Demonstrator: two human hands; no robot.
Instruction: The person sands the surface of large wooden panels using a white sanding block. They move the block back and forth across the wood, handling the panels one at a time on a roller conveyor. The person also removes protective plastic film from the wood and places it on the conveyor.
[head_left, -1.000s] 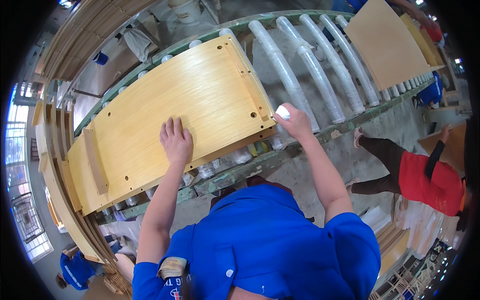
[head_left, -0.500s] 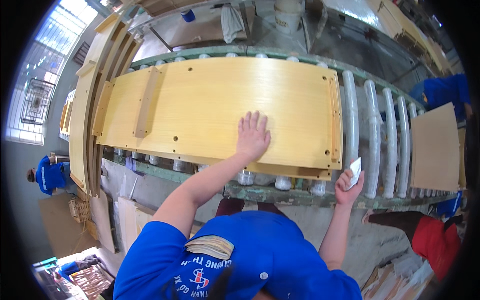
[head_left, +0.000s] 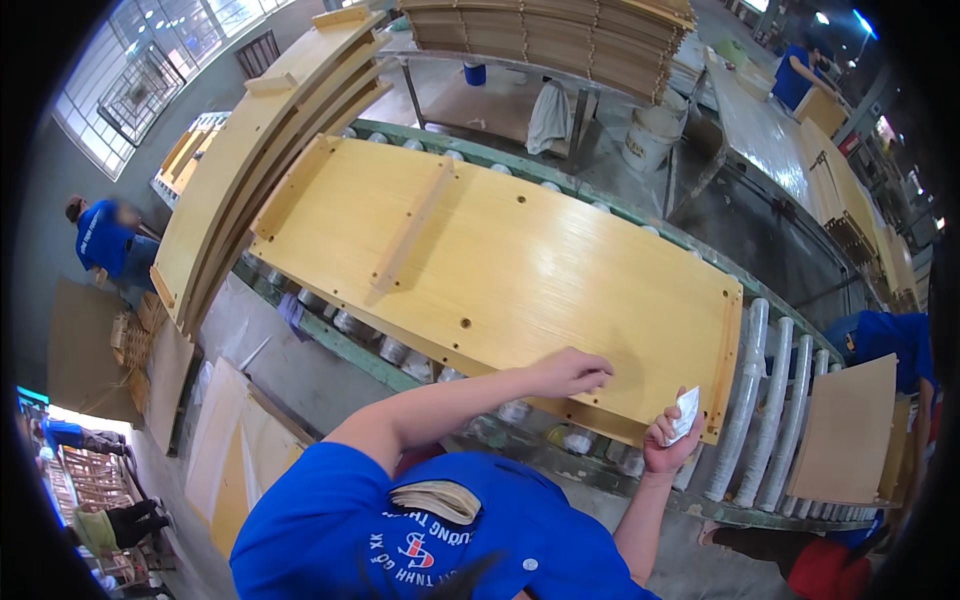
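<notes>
Your right hand (head_left: 668, 437) grips a white pad (head_left: 685, 414); your left hand (head_left: 570, 374), loosely bent, hovers over the glossy yellow board (head_left: 560, 265) on rollers (head_left: 738, 400). White lettering (head_left: 413, 576) circles your shirt's (head_left: 590, 535) red emblem (head_left: 415, 550).

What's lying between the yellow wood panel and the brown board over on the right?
Several plastic-wrapped rollers lie between the yellow panel and brown board, in the head view.

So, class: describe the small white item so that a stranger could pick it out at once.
Find the long yellow wooden panel lying on rollers. By its near right corner, the person's right hand grips a flat white piece. Unlike the large panel and long rollers nearby, it is small and hand-held.
</notes>
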